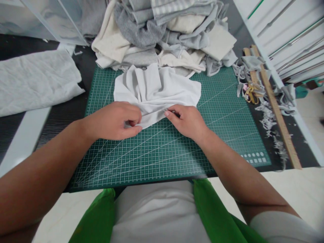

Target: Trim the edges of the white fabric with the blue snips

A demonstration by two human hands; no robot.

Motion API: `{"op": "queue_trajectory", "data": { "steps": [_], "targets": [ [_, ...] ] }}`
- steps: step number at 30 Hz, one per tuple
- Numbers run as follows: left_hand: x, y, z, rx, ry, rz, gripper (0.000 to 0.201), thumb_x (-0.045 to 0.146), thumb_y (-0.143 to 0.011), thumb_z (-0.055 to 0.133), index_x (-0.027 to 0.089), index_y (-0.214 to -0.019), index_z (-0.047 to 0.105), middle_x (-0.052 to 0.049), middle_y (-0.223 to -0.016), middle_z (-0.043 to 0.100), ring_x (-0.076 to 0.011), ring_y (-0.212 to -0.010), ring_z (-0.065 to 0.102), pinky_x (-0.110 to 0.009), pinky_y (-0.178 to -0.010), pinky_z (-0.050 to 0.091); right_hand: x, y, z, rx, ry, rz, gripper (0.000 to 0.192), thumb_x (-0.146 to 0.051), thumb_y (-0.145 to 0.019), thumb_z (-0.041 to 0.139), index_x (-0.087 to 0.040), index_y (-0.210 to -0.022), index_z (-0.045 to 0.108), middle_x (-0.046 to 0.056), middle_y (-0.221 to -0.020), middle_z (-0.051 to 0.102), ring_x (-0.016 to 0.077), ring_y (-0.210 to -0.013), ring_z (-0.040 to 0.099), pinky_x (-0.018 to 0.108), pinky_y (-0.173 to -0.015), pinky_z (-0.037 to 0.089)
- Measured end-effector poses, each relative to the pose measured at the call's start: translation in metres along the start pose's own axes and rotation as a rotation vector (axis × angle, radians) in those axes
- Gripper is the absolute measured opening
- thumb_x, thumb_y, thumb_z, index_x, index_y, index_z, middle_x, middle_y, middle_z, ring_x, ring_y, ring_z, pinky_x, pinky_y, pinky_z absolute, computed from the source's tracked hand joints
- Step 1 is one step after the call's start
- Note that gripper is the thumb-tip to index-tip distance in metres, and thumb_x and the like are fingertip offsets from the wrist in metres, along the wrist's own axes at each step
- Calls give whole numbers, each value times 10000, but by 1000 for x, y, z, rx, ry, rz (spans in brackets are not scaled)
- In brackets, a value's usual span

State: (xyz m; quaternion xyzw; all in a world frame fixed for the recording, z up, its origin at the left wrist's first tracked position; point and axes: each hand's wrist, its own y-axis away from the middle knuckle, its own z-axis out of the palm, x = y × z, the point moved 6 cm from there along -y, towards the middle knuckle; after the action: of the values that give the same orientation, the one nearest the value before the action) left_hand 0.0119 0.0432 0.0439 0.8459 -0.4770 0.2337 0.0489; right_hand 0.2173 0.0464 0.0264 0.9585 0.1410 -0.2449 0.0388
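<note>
A crumpled white cloth [174, 87] lies in folds on the green cutting mat [157, 155]. At its near left corner my left hand [117, 119] is closed, thumb and curled fingers pinching the cloth's edge. My right hand [187, 121] is closed too, with thumb and forefinger pinched together at the near right edge of the cloth. A thin pale sliver shows at those fingertips; whether it is thread or a bit of the cloth's edge I cannot tell. The right hand's other fingers are curled under and partly hidden.
A heap of grey and cream fabric pieces [144, 32] covers the mat's far edge. Folded pale cloth [37, 79] lies at left, beside a clear plastic bin [50, 17]. At right are gold-handled scissors [251, 92], a wooden ruler [275, 111] and fabric scraps [268, 118].
</note>
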Motion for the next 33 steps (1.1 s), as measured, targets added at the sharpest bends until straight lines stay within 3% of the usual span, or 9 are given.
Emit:
{"op": "queue_trajectory", "data": {
  "steps": [3,7,11,16,22,33],
  "targets": [
    [3,-2,3,75,-26,-17,252,378,-975,546,204,-841,669,-33,-852,727,-174,-774,666,-316,-757,510,3,2,-2,17,-24,17,341,-455,-994,544,-216,-1038,783,34,-874,785,178,-749,659,302,-690,422],
    [12,-2,4,234,-85,120,210,275,-1000,544,176,-1063,718,-95,-1097,734,-215,-975,681,-355,-886,541,4,3,-3,29,-15,17,345,-463,-984,556,-207,-1035,782,33,-840,776,171,-703,638,300,-671,414],
    [8,-4,20,147,-156,124,273,229,-1012,500,179,-1147,731,-113,-1158,721,-241,-1027,671,-398,-926,545,1,5,-3,15,5,-16,339,-475,-971,577,-209,-1036,776,32,-856,778,179,-738,656,301,-687,418],
    [-1,-6,32,49,-233,75,316,326,-1049,463,211,-1145,742,-85,-1105,695,-200,-942,660,-329,-817,528,-8,10,-3,-54,76,-41,315,-492,-955,606,-228,-1003,770,22,-848,776,183,-744,659,307,-698,409],
    [-2,-6,33,47,-221,70,310,361,-1048,485,227,-1159,742,-69,-1077,665,-184,-903,639,-307,-779,491,-19,19,1,-175,236,-106,336,-511,-978,566,-231,-1018,747,40,-778,758,221,-724,661,327,-644,353],
    [-1,-4,31,31,-190,65,284,362,-1029,522,242,-1159,744,-69,-1101,662,-180,-905,632,-291,-771,470,-28,30,6,-245,393,-169,392,-520,-1018,488,-205,-954,713,74,-800,774,245,-701,671,363,-595,284]
  ]
}}
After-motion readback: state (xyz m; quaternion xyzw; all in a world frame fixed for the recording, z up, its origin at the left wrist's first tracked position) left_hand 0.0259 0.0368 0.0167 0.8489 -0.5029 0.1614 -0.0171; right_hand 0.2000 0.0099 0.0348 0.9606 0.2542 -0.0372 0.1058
